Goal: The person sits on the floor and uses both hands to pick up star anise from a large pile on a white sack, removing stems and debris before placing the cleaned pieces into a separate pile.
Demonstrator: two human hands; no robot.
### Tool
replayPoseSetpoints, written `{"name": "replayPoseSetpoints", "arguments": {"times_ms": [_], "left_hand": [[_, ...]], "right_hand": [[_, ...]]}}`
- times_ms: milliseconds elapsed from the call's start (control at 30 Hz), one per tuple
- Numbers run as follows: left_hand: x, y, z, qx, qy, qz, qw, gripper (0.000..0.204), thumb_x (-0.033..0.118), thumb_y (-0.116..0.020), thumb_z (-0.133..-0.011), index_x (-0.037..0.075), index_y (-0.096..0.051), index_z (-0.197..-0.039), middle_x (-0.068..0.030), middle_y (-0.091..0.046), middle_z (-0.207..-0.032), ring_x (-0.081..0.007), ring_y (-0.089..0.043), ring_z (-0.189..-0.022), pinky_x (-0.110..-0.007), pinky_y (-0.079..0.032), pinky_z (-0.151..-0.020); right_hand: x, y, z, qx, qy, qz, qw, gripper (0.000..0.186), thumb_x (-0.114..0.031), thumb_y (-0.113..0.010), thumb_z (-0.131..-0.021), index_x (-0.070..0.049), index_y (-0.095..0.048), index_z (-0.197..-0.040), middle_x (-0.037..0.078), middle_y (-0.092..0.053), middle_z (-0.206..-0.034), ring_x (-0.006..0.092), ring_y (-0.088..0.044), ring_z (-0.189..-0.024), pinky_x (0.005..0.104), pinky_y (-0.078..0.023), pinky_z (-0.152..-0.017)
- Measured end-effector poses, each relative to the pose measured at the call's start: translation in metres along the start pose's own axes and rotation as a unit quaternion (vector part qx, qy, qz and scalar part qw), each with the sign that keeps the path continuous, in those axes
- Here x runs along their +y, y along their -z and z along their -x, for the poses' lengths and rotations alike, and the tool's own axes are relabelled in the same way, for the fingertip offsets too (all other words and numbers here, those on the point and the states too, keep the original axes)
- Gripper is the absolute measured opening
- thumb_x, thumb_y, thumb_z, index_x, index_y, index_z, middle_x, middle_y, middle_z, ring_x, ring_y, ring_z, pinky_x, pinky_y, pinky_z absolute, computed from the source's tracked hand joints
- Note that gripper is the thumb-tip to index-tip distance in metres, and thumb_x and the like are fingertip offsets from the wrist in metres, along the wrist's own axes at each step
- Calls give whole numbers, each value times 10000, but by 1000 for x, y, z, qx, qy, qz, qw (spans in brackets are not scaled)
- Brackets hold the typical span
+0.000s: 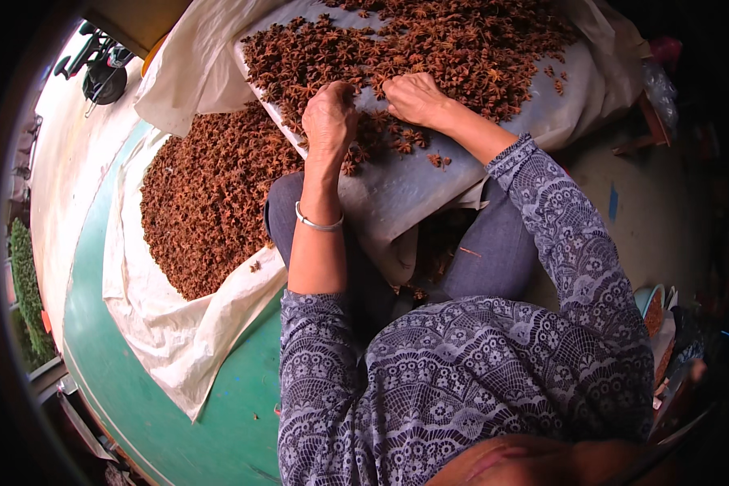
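A heap of brown star anise [470, 57] covers the far part of a low table [397, 190], which is wrapped in pale plastic sheeting. My left hand [330, 119] is over the near left part of the heap, its fingers curled and pointing away. Close by on the right, my right hand [415, 99] is bent inward with its fingers closed, low over the pods. The backs of both hands hide what lies between the fingertips. A small loose group of star anise [405, 139] lies just below my hands.
Left of the table, a larger pile of star anise [211, 202] rests on a white sheet [158, 324] spread over the green floor [251, 381]. My knees are against the table's near edge. A parked motorbike [104, 77] stands far left. Containers are at the right rim.
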State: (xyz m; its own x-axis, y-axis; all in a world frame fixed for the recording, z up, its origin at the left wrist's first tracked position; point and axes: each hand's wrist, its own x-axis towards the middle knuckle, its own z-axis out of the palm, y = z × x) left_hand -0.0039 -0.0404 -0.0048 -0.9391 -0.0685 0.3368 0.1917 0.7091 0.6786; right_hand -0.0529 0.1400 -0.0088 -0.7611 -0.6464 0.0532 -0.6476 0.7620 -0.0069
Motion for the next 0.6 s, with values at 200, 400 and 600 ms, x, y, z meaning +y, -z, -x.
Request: {"name": "replayPoseSetpoints", "arguments": {"times_ms": [200,400,600], "left_hand": [[-7,-8,-5,-15,-47,142,989,267,20,-545,-789,29,-617,-1046,-186,-645,-947,-329,-635,-887,-396,-490,-771],[14,9,-12,-149,120,411,891,173,70,-519,-896,-43,-612,-989,-149,-679,-826,-197,-654,-639,-304,-544,-602],[-8,20,-11,89,47,201,974,248,42,-554,-840,36,-594,-1084,-102,-660,-878,-219,-629,-804,-365,-506,-707]], "right_hand": [[2,3,-10,108,-23,-150,982,103,-135,-646,-768,-33,-656,-778,105,-638,-724,242,-628,-663,343,-501,-625],[-25,20,-9,252,-30,-640,726,60,-62,-676,-798,-36,-692,-850,46,-672,-831,128,-628,-698,237,-516,-638],[-23,58,48,-335,187,-717,583,272,-266,-633,-862,-5,-676,-925,116,-683,-852,175,-672,-703,266,-556,-626]]}}
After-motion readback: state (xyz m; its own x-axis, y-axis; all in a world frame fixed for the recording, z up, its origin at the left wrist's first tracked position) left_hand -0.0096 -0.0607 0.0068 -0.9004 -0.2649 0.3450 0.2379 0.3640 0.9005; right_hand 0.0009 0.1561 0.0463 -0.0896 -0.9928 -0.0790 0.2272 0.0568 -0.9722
